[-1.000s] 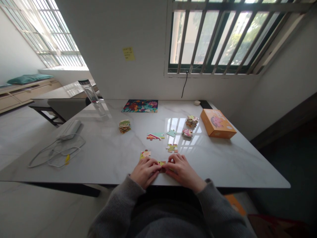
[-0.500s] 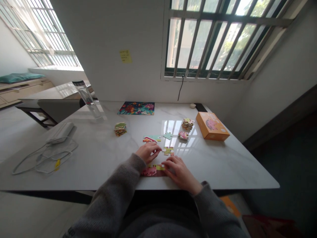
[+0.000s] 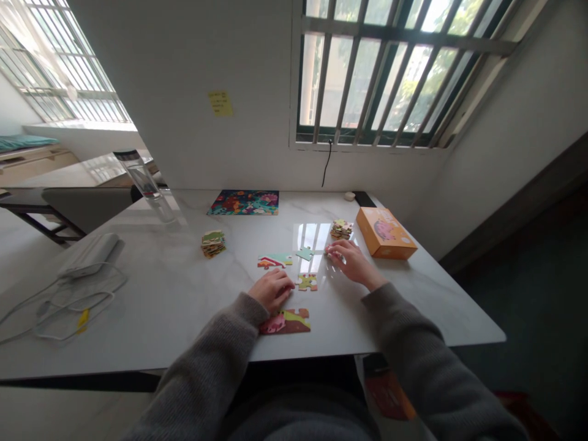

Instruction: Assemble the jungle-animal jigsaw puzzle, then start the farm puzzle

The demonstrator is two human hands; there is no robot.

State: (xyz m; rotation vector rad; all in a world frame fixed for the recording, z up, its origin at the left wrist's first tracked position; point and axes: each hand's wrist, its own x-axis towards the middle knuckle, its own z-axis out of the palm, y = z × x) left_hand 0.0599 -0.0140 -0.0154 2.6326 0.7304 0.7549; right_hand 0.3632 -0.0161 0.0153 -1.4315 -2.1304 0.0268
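Note:
My right hand [image 3: 349, 262] reaches to the small pile of puzzle pieces, its fingertips closed on a puzzle piece [image 3: 327, 249] that they largely cover. My left hand [image 3: 274, 289] rests on the table, fingers loosely bent and nothing visible in them. Just beside its fingertips lies a yellow-green puzzle piece [image 3: 307, 282]. Below it, partly behind the left wrist, is a joined pink, green and brown puzzle section [image 3: 294, 321]. Beyond the left hand lie a joined strip [image 3: 274, 260] in pale green and red and a single pale green piece [image 3: 304, 253].
A stack of puzzle pieces [image 3: 342, 229] stands near the orange box [image 3: 384, 233]; another stack [image 3: 214, 244] is at the left. A colourful picture sheet [image 3: 244, 202] lies by the wall. A clear bottle [image 3: 142, 177] and a white device with cables [image 3: 90, 254] are far left.
My right hand has moved from the joined section near the table edge up and right to the small pile. My left hand stays near the middle pieces. The view has turned slightly right.

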